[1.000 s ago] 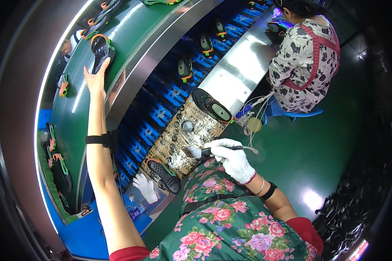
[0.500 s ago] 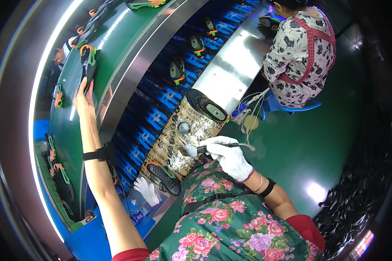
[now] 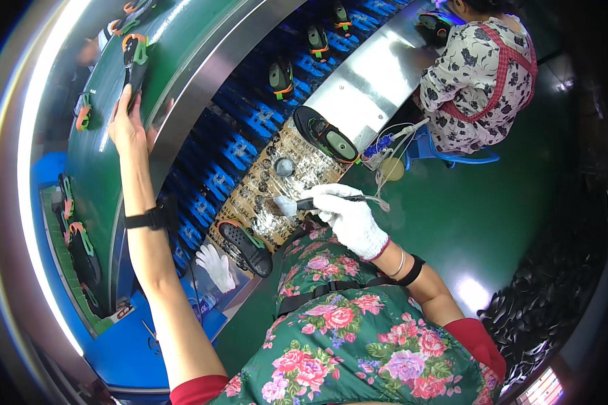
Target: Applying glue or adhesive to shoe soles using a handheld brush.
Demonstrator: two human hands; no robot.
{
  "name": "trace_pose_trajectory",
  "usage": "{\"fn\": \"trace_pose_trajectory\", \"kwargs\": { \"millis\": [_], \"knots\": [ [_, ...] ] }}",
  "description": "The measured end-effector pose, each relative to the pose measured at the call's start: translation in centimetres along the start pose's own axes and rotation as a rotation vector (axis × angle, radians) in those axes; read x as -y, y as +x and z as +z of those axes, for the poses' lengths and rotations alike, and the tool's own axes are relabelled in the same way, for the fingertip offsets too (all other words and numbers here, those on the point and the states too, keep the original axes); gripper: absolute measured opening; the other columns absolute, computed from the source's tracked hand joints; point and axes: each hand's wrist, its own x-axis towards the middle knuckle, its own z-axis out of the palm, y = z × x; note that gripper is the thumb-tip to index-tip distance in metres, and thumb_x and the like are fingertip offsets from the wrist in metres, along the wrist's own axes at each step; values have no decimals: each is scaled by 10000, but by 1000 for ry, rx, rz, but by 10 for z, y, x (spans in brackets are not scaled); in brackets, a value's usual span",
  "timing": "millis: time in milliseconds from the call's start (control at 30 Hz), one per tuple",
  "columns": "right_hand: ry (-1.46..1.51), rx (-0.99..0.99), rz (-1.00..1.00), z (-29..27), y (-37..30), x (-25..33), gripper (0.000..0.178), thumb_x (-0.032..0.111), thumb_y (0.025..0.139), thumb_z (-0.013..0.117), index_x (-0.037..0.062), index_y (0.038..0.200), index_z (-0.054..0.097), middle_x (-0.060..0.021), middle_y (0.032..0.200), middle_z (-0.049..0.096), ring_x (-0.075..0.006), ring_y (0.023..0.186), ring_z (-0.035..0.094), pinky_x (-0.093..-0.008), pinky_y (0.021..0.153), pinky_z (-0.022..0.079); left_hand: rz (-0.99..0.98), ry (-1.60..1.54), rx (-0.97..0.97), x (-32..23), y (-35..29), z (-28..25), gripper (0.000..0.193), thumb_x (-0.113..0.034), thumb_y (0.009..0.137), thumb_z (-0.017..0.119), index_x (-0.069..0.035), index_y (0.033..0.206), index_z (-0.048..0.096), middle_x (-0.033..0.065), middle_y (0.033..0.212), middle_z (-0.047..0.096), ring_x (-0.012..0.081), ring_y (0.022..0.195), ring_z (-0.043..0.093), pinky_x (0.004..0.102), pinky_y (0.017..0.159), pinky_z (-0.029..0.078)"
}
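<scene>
My bare left hand [image 3: 126, 125] reaches out over the green belt, its fingers closed on the near end of a black sandal [image 3: 136, 71] with orange and green straps. My right hand [image 3: 348, 216], in a white knit glove, grips a brush [image 3: 285, 205] with a dark handle and pale head, held above the worn, taped work board [image 3: 250, 202]. A small round grey dish [image 3: 284, 167] sits on that board. At its far end lies a black shoe [image 3: 325, 137] with a grey-green insole; a black perforated sole piece [image 3: 244, 246] rests at its near end.
A green conveyor belt [image 3: 105, 162] carries more sandals on the left. Blue rollers [image 3: 240, 152] hold several shoes beyond the board. A loose white glove [image 3: 216, 266] lies at the near left. A co-worker [image 3: 476, 81] sits at the far right. Dark pieces [image 3: 527, 310] are heaped at the right.
The view has shifted slightly. My left hand stays on the sandal on the belt. In my right hand the brush has moved a little left and nearer to me.
</scene>
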Motion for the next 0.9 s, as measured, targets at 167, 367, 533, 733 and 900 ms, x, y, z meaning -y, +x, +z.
{"fn": "trace_pose_trajectory", "kwargs": {
  "millis": [167,367,533,733,900],
  "knots": [
    [70,-66,-31,-15,10,-6,232,100,927,633,-22,1114,698,-64,928,703,-54,700,534,-181,595,403,-64,-233,106,-19,-72,-64,497,-82,940,686,168,1317,482,232,1310,556,355,1219,571,431,1131,436],
    [118,65,-58,-18,27,9,231,1,933,606,-38,1156,648,-156,1108,687,-115,754,561,-198,619,456,170,1,135,-42,-228,-141,1047,-382,796,833,110,1521,261,226,1487,434,317,1354,491,402,1131,419],
    [180,36,34,-24,43,3,253,-2,939,621,-45,1187,643,-176,1150,675,-146,855,606,-206,631,464,-173,-217,-114,-5,-359,-219,1057,-315,741,856,77,1530,272,211,1518,422,332,1370,487,426,1196,364],
    [108,71,87,-9,51,3,280,14,944,639,-37,1219,612,-204,1211,649,-142,845,568,-205,616,447,-265,-281,-380,69,-436,-250,755,-216,855,767,81,1456,416,183,1416,530,331,1282,546,375,1161,407],
    [54,58,101,-2,51,1,301,30,957,632,-40,1246,582,-211,1222,629,-140,843,551,-205,622,447,-269,-314,-549,100,-435,-246,704,-6,896,701,63,1502,349,201,1365,553,271,1185,610,358,1035,499]
  ]
}}
